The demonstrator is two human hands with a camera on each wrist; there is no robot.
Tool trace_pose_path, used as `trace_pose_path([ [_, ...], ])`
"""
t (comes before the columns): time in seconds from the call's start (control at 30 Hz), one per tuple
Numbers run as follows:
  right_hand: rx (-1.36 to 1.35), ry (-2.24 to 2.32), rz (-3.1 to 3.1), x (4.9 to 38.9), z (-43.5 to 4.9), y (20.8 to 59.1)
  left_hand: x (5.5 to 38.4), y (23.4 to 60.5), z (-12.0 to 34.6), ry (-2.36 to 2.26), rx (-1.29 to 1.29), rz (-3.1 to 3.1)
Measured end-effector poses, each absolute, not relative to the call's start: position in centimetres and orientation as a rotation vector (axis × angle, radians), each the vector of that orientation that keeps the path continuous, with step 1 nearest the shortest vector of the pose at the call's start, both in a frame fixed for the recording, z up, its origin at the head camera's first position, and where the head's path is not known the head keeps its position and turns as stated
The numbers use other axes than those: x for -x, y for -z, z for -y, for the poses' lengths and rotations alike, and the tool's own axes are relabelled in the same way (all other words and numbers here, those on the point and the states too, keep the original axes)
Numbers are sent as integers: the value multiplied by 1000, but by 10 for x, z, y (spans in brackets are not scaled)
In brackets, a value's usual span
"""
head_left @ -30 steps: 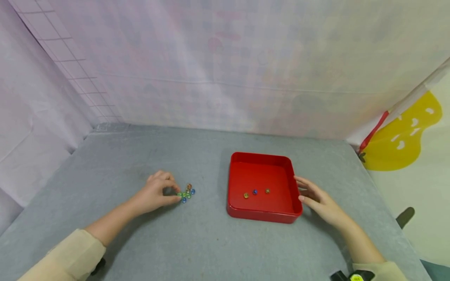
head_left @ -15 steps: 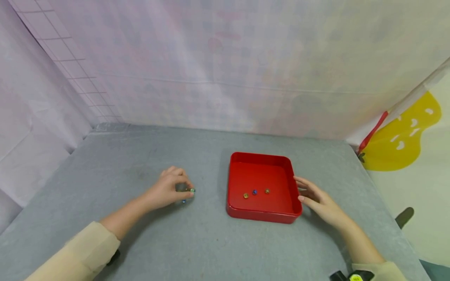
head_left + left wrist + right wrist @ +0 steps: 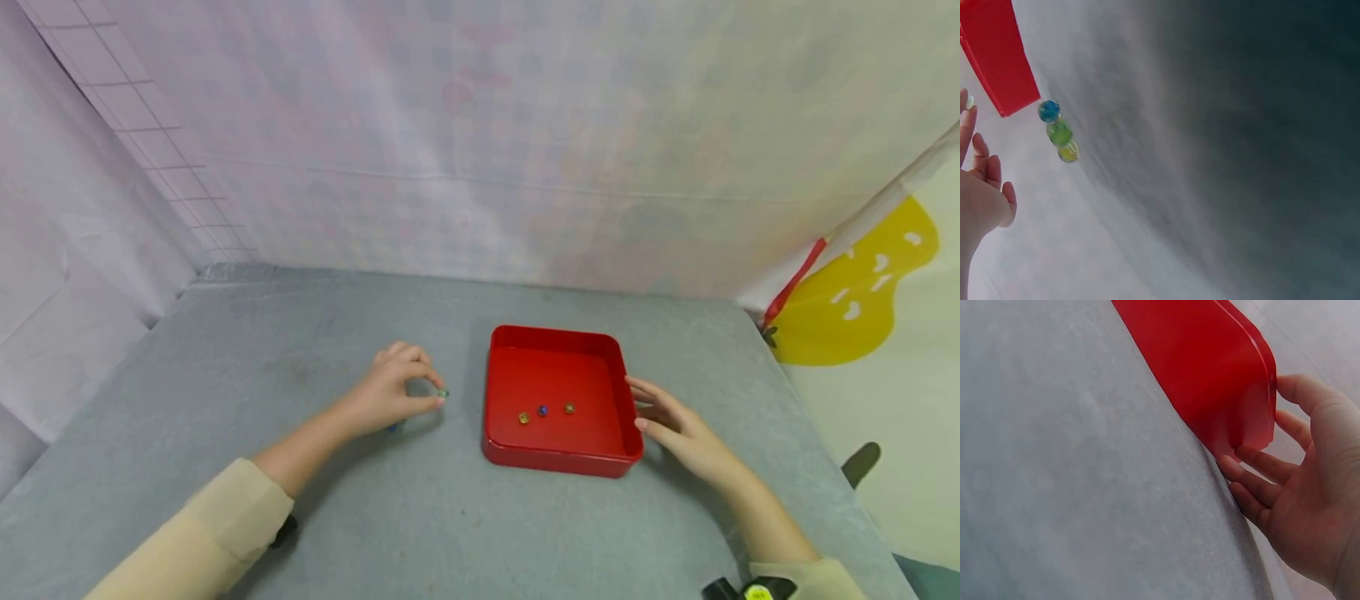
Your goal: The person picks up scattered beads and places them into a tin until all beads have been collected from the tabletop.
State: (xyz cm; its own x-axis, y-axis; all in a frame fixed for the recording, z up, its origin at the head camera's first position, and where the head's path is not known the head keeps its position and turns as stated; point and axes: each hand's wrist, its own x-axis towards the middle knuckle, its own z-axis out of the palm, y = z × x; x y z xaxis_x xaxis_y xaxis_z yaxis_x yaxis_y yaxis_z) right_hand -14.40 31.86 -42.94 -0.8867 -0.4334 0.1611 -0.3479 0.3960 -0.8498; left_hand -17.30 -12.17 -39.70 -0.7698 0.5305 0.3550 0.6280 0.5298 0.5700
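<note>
My left hand [image 3: 396,390] pinches a clear green marble [image 3: 443,392] between thumb and forefinger, above the table left of a red tray [image 3: 562,461]. Behind that hand, a few marbles lie on the table, mostly hidden in the head view. The left wrist view shows them as a blue marble [image 3: 1049,110], a green marble [image 3: 1059,132] and a yellow-streaked marble [image 3: 1068,152]. Inside the tray rest a blue marble [image 3: 543,411] and two yellowish marbles [image 3: 524,418]. With loosely bent fingers, my right hand [image 3: 686,433] touches the tray's right wall.
A grey cloth covers the table [image 3: 450,533]. Pale patterned sheets [image 3: 465,150] hang along its back and left sides. At the right hangs a pale cloth with a yellow print [image 3: 855,308].
My left hand has taken up a green marble from the cluster and moved right and slightly away, toward the tray. The right hand and the tray have stayed put.
</note>
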Motion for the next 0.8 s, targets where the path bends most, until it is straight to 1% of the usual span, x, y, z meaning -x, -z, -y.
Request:
trace_pose_path([
  [0.8, 741, 1530, -2552, 144, -318, 429, 183, 389, 72, 1189, 1025, 2644],
])
